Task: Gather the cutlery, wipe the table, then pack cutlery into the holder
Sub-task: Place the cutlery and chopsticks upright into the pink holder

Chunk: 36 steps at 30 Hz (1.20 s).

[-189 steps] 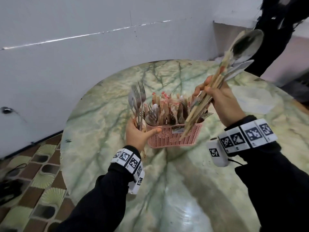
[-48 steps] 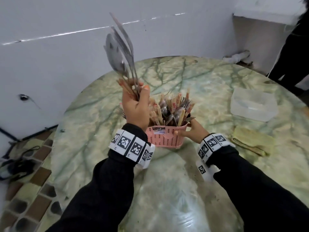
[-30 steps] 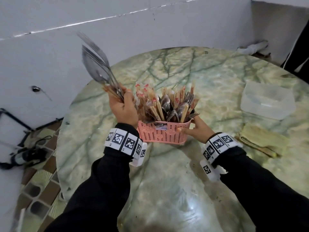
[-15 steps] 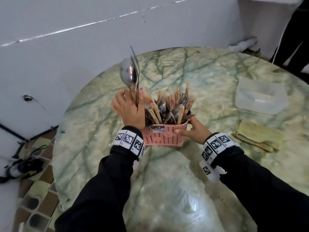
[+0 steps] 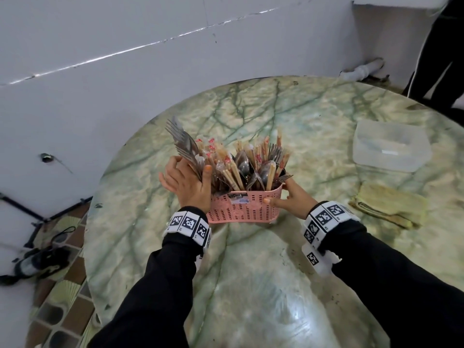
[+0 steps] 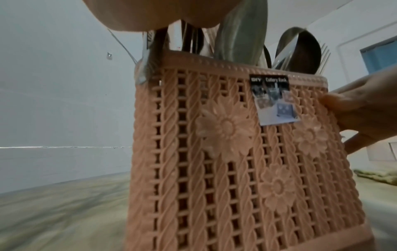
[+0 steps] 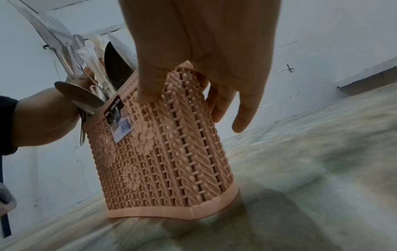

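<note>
A pink plastic cutlery holder (image 5: 241,212) (image 6: 236,152) (image 7: 171,161) stands on the round green marble table (image 5: 251,285), leaning a little. It is packed with wrapped chopsticks (image 5: 226,169), spoons (image 5: 266,172) and forks. A bunch of forks (image 5: 183,144) sticks out of its left end, slanting left. My left hand (image 5: 187,179) (image 7: 43,115) is beside them with its fingers spread straight and its thumb lying against the handles. My right hand (image 5: 282,194) (image 7: 204,51) grips the holder's right end, thumb on the front wall, fingers behind.
A clear plastic box (image 5: 391,146) sits at the right of the table, with a folded yellow-green cloth (image 5: 389,209) nearer me. A white wall runs close behind the table. A person's dark legs (image 5: 439,59) stand at the far right. Tiled floor lies left.
My left hand has brought the bundle of forks and spoons down into the holder's left end, and its fingers have spread. My right hand has stayed on the holder.
</note>
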Each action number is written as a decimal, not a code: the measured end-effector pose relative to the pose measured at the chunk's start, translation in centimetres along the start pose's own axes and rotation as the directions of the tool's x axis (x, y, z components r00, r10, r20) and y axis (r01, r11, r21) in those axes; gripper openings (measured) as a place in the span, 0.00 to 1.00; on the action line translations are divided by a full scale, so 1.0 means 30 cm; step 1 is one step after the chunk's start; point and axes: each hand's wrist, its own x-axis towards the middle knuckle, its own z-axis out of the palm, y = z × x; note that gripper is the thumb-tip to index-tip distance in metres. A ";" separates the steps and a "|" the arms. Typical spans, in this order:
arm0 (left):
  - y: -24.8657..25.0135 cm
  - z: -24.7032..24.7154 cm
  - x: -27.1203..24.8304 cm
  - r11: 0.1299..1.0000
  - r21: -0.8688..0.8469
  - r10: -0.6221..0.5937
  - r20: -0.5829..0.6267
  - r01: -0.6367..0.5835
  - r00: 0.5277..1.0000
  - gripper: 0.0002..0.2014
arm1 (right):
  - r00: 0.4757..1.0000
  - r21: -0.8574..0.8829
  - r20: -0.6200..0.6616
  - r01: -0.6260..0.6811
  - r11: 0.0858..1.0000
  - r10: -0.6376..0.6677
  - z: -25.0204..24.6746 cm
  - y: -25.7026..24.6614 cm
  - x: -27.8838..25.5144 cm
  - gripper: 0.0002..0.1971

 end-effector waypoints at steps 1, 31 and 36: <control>0.004 -0.005 -0.001 1.000 -0.015 -0.019 0.016 0.019 1.000 0.40 | 1.000 -0.009 -0.004 0.004 1.000 -0.004 -0.001 0.000 -0.001 0.33; 0.018 -0.054 -0.010 0.843 -0.494 -0.208 0.067 0.214 0.976 0.33 | 1.000 0.013 0.025 0.016 1.000 -0.016 -0.003 0.005 -0.003 0.32; -0.023 -0.051 -0.004 0.802 -0.535 -0.170 0.221 0.265 0.960 0.41 | 1.000 0.015 0.010 0.021 1.000 -0.021 -0.001 0.012 -0.001 0.30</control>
